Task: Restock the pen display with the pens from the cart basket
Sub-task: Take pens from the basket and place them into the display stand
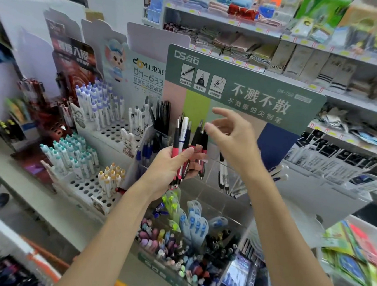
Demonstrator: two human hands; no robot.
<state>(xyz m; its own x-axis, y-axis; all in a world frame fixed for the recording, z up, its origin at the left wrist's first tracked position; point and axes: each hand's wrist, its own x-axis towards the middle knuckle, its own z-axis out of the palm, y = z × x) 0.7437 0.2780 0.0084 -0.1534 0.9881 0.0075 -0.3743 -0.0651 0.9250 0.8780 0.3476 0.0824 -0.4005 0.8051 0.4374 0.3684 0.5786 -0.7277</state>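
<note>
Nearest, my left grip (169,167) clasps a pen bunch (183,140); my right grip (231,137), released, hovers by its tops. Next, I judge: pluck one for the display (251,96).

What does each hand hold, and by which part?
The left hand grips a bunch of pens around their lower halves; the right hand holds nothing.

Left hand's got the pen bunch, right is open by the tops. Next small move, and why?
Probably pinch one pen top with the right hand and draw it out of the bunch of pens. The left hand grips the bunch upright, and the right is open, holding nothing, its fingertips beside the tops.
</note>
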